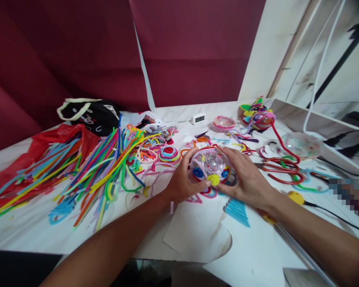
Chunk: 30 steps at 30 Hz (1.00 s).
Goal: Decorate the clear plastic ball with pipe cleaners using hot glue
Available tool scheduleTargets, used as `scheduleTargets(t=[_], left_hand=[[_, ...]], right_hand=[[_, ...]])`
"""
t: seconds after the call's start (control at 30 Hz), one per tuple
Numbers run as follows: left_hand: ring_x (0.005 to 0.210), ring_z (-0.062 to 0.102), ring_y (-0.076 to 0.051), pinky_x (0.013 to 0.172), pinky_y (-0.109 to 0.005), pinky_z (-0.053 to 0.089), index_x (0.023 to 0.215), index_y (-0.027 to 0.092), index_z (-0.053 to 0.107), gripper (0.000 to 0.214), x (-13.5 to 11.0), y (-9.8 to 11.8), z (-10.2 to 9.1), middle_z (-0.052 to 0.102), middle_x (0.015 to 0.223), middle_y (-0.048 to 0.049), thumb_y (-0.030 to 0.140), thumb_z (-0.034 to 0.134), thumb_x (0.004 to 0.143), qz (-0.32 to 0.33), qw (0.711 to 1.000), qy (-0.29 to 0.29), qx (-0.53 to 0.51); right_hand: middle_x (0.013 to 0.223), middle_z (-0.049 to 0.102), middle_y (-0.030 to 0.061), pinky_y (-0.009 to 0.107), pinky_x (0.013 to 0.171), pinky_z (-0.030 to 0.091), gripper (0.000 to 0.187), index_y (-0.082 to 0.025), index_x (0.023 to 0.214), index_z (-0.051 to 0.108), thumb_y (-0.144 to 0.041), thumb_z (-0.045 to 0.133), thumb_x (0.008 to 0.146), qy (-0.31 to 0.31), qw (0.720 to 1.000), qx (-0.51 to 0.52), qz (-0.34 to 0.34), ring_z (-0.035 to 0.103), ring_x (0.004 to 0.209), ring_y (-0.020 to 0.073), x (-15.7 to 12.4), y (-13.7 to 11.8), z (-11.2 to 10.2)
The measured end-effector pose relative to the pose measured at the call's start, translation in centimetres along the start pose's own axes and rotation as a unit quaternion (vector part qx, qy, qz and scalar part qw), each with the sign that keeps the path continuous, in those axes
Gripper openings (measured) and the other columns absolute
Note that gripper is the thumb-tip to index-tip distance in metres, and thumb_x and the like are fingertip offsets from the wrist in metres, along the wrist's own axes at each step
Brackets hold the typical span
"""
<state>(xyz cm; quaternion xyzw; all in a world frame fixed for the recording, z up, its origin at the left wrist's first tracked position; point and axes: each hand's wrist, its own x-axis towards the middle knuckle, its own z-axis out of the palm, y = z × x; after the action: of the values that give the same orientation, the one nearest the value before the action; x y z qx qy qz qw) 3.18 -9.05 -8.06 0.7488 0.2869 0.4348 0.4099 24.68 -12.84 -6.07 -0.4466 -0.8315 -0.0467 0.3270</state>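
Between my two hands is a clear plastic dome (217, 162) edged with pink pipe cleaner. Blue round pieces sit on its left and right, and a yellow knob-like piece (213, 179) is at its front. My left hand (184, 181) wraps round the dome's left side, its thumb by the yellow piece. Round the right side curls my right hand (242, 177), its thumb also near the front. Pink pipe-cleaner shapes (195, 199) lie just under the dome. A blue pipe-cleaner fan shape (237, 212) rests on the table below my right hand.
Many loose pipe cleaners (107, 163) spread over the left, some on a red plastic bag (66, 135). Red-handled scissors (283, 169) lie at right, near a yellow tool (296, 197) with a black cord. A small white digital clock (198, 118) stands at the back. Cut paper (203, 227) lies in front.
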Motion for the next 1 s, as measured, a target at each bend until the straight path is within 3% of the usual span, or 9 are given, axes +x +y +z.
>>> scheduleTargets(t=[0.43, 1.0], left_hand=[[0.138, 0.033, -0.033, 0.115, -0.048, 0.030, 0.143, 0.019, 0.024, 0.093, 0.1, 0.0, 0.0, 0.031, 0.151, -0.0163, 0.031, 0.078, 0.068, 0.028, 0.999, -0.025, 0.015], [0.138, 0.033, -0.033, 0.112, -0.046, 0.034, 0.145, 0.023, 0.022, 0.096, -0.1, 0.4, -0.1, 0.030, 0.151, -0.0142, 0.030, 0.079, 0.069, -0.001, 0.999, -0.039, -0.017]], right_hand=[[0.144, 0.041, 0.0158, 0.047, 0.104, 0.038, 0.096, -0.021, 0.147, 0.018, -0.046, 0.072, 0.072, -0.026, 1.000, -0.001, 0.007, 0.039, 0.133, 0.0298, -0.3, 0.4, -0.5], [0.148, 0.037, 0.0169, 0.052, 0.104, 0.039, 0.104, -0.023, 0.150, 0.015, -0.057, 0.071, 0.069, -0.029, 0.998, 0.057, -0.008, 0.039, 0.133, 0.0339, -0.5, 0.8, -1.7]])
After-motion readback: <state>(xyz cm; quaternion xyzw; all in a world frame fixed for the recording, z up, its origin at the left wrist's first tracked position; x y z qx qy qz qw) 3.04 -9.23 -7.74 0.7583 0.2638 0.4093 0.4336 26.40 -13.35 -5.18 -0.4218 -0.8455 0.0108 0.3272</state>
